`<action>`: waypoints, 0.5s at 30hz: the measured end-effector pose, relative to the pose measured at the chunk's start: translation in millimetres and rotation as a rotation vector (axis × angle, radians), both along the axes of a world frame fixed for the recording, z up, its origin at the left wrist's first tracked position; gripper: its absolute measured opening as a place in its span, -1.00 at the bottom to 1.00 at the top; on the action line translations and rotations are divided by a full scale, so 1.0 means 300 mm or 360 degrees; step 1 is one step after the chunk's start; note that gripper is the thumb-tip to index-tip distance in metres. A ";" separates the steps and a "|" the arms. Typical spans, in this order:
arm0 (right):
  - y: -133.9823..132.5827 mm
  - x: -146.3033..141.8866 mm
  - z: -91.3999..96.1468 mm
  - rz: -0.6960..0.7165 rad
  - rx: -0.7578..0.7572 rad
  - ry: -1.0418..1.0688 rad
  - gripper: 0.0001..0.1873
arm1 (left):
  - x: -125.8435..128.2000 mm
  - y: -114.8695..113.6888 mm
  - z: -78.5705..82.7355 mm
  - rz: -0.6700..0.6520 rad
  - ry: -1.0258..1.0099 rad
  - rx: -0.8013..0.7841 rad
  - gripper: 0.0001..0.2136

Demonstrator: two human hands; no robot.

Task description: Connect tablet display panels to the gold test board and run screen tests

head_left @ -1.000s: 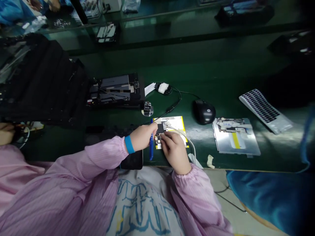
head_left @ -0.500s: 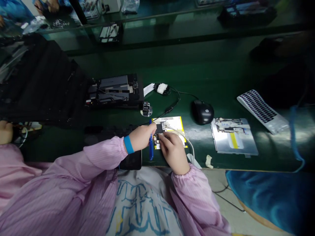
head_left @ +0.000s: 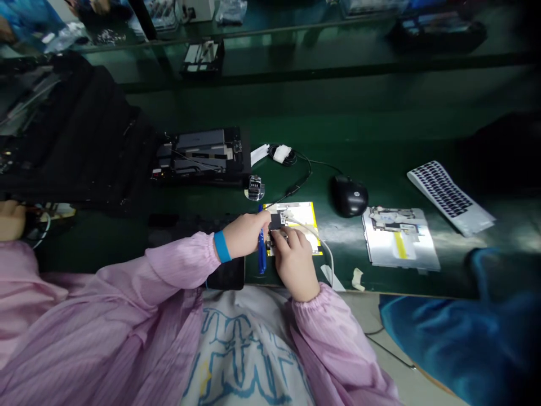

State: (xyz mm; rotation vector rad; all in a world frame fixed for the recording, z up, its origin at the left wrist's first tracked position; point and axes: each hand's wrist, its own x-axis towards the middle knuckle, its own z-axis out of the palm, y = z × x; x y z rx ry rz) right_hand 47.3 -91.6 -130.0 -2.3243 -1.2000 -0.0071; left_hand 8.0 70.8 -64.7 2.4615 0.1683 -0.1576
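Note:
My left hand (head_left: 247,235), with a blue band at the wrist, is closed, its thumb and finger pinching the left end of a small circuit board with a black cover (head_left: 278,220). From the right, my right hand (head_left: 295,262) presses bent fingers together at the board's lower edge; the fingertips are partly hidden. Beneath both lies a flat white panel with yellow edges (head_left: 302,208). A white cable (head_left: 327,248) runs from the board to the table edge. Beside my left hand lies a blue pen-like tool (head_left: 262,256), its upper part covered by the fingers.
A black mouse (head_left: 350,195) and a metal panel with a board on it (head_left: 422,248) are to the right, near a keyboard sheet (head_left: 448,194). Opened tablets (head_left: 198,155) and a dark stack (head_left: 76,129) fill the left. A person's hand (head_left: 12,220) is far left.
My right hand's fingers have shifted slightly upward and closer over the board. My left hand keeps its pinch. The whole view has moved a little.

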 end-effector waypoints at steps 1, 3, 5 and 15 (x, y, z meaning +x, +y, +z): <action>0.001 -0.003 0.000 0.0001 -0.0001 -0.0003 -0.57 | -0.009 0.006 0.025 0.0031 -0.0026 -0.0048 -0.90; 0.004 -0.006 0.001 0.0001 0.0008 -0.0016 -0.57 | -0.041 0.033 0.084 0.0129 -0.0077 -0.0138 -0.86; 0.006 -0.006 0.000 -0.0010 0.0056 -0.0028 -0.59 | -0.097 0.084 0.142 0.0303 -0.0137 -0.0148 -0.82; 0.033 0.115 -0.020 -0.0060 0.0274 -0.0030 -0.78 | -0.498 0.384 0.140 0.1158 0.0151 0.0780 -0.86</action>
